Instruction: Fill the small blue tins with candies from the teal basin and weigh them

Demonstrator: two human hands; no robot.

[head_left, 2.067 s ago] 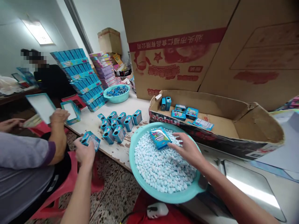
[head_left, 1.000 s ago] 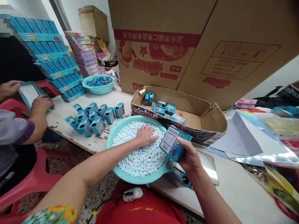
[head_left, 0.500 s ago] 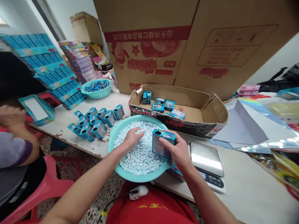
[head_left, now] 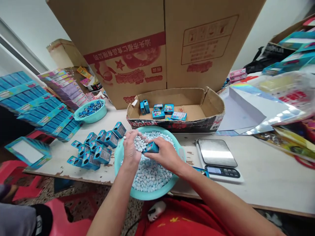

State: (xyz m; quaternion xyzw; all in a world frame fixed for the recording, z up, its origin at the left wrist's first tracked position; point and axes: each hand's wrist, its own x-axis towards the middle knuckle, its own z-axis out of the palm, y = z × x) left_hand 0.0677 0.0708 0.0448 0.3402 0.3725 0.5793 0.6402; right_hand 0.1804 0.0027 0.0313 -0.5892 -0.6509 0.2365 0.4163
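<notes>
My left hand is cupped around a heap of small white and pale-blue candies above the turquoise basin. My right hand grips a small blue candy tin, tilted with one end against the heap. Its opening is hidden from view. Loose candies of the same kind fill the basin beneath both hands. To the left, several blue tins stand upright on the table, with dark round holes in the tops of some.
Behind the basin is a low cardboard box with several blue tins in it. A digital scale sits to the right. A second basin holds blue wrapped pieces beside stacked display boxes. A co-worker's sleeve shows at lower left.
My left hand has risen out of the candies with a handful. My right hand has brought the tin leftward and tilted it against that handful. The camera view has turned to the right.
</notes>
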